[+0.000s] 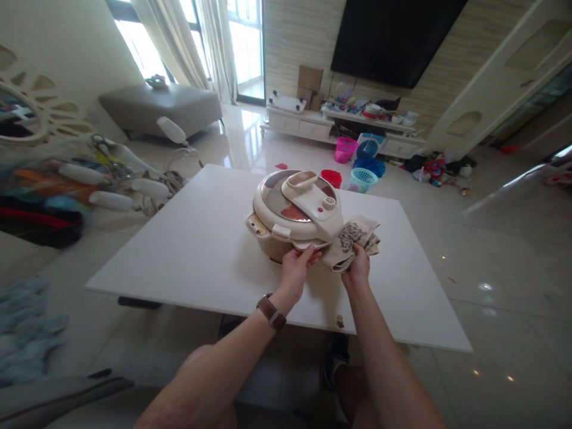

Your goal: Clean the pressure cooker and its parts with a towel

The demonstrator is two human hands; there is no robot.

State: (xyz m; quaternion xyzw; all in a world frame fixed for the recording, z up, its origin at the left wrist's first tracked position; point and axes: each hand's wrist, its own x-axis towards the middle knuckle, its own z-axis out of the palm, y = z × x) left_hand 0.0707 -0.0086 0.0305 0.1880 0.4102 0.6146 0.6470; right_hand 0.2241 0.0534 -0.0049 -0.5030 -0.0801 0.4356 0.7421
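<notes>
A cream and brown electric pressure cooker point(268, 245) stands upright on the white table point(179, 250), its lid on. The lid has a large top handle, a valve knob and a shiny see-through or mirrored panel. My left hand point(295, 274), with a brown watch on its wrist, grips the cooker's protruding front edge, thumb on top and fingers partly underneath. My right hand point(358, 266) is closed on a folded beige cloth point(353, 235) with a dark pattern. That cloth is against or right beside the cooker's right side; I cannot tell how firmly it touches.
A small sticker-like figure point(340, 322) is at the table's front edge. Beyond the table are a red basin point(331, 178), a light-blue basket point(363, 179) and a pink basket point(345, 150). White lamp arms point(149, 187) lie at left; a grey bench point(161, 107) stands behind.
</notes>
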